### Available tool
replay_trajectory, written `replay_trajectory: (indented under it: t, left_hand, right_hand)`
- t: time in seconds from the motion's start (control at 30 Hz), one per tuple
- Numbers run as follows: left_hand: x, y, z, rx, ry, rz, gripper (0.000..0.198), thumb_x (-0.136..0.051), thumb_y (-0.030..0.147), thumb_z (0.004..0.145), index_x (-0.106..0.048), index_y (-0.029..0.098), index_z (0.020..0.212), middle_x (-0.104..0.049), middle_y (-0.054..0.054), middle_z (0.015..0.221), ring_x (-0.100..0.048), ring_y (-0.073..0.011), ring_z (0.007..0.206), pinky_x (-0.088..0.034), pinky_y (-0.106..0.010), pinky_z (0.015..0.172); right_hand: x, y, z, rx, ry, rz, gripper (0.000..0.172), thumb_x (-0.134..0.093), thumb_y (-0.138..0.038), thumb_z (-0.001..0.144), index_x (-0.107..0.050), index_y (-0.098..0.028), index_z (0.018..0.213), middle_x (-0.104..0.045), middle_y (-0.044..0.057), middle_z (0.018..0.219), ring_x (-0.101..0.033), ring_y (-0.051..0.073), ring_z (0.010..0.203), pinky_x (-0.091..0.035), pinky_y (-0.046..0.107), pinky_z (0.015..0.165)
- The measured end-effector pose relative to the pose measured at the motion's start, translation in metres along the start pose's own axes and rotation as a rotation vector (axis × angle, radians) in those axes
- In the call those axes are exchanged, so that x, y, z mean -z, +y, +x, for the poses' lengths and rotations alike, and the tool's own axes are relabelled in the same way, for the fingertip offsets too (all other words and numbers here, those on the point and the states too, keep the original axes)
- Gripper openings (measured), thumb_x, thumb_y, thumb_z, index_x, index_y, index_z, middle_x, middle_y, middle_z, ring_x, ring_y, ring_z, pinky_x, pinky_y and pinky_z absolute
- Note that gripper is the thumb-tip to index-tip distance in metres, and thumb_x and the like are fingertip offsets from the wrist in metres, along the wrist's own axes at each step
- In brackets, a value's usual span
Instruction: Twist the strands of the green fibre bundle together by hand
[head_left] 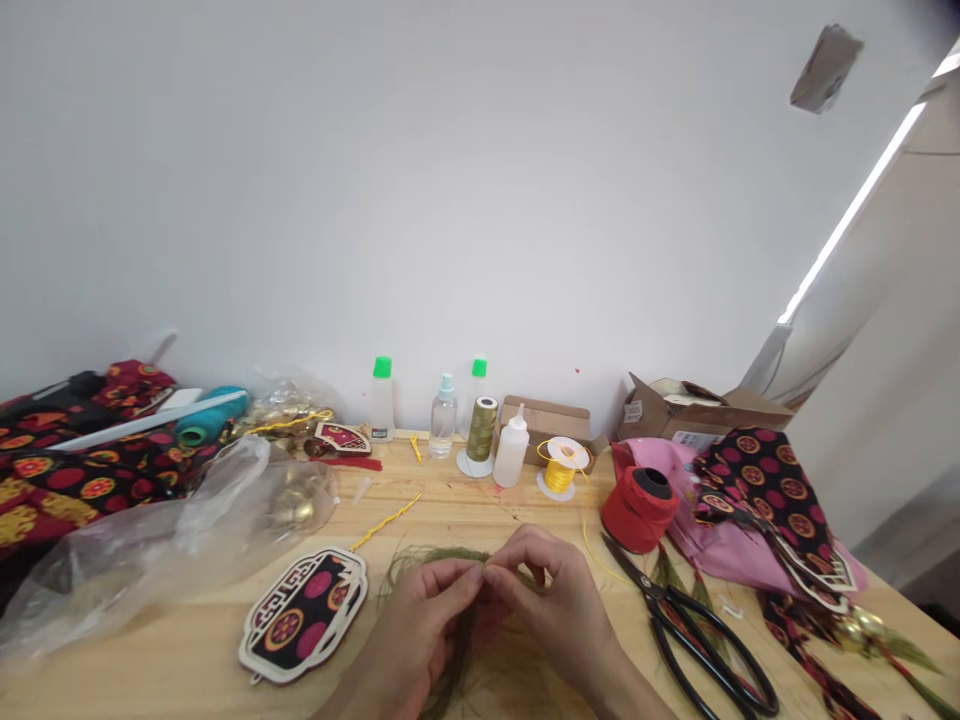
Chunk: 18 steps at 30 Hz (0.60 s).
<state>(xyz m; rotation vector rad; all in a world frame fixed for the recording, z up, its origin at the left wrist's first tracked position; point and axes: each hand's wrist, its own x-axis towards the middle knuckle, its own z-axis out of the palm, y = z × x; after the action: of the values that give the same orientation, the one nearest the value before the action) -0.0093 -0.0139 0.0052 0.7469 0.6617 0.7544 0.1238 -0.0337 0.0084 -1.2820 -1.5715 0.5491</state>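
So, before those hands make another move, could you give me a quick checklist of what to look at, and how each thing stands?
1. Green strands gripped: ok, pinched between the fingertips of the left hand and right hand.
2. Any knot in the strands: cannot tell, the fingers cover that spot.
3. Scissors clear of the hands: ok, lying beyond the right one.
4. Squeeze bottle upright: ok.
5. Yellow thread fully wound: not ok, a loose length trails off its spool.

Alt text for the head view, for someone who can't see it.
The left hand and right hand pinch olive-green threads over a wooden table. A patterned ornament lies left, black scissors and a red spool right, bottles behind.
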Motion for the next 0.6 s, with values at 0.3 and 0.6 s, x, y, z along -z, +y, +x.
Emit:
replay_trajectory:
  t: [0.3,0.6]
  left_hand:
    - [0.008,0.0,0.005,-0.03,0.024,0.116,0.018,-0.064,0.027,0.063,-0.062,0.01,0.057,-0.042,0.004,0.048,-0.021,-0.0024,0.039,-0.008,-0.016,0.035]
    - [0.013,-0.003,0.009,-0.082,-0.022,0.23,0.027,-0.06,0.035,0.065,-0.055,0.012,0.051,-0.03,0.008,0.045,-0.012,-0.005,0.041,-0.006,-0.022,0.038]
  right_hand:
    - [-0.004,0.002,-0.001,0.04,0.04,-0.051,0.01,-0.059,-0.015,0.068,-0.064,-0.018,0.06,-0.058,0.001,0.055,-0.05,0.013,0.057,-0.035,0.024,0.053]
    - [-0.004,-0.001,-0.001,-0.103,0.042,0.098,0.011,-0.059,-0.018,0.068,-0.061,-0.016,0.057,-0.05,-0.002,0.054,-0.042,0.01,0.051,-0.032,0.021,0.048]
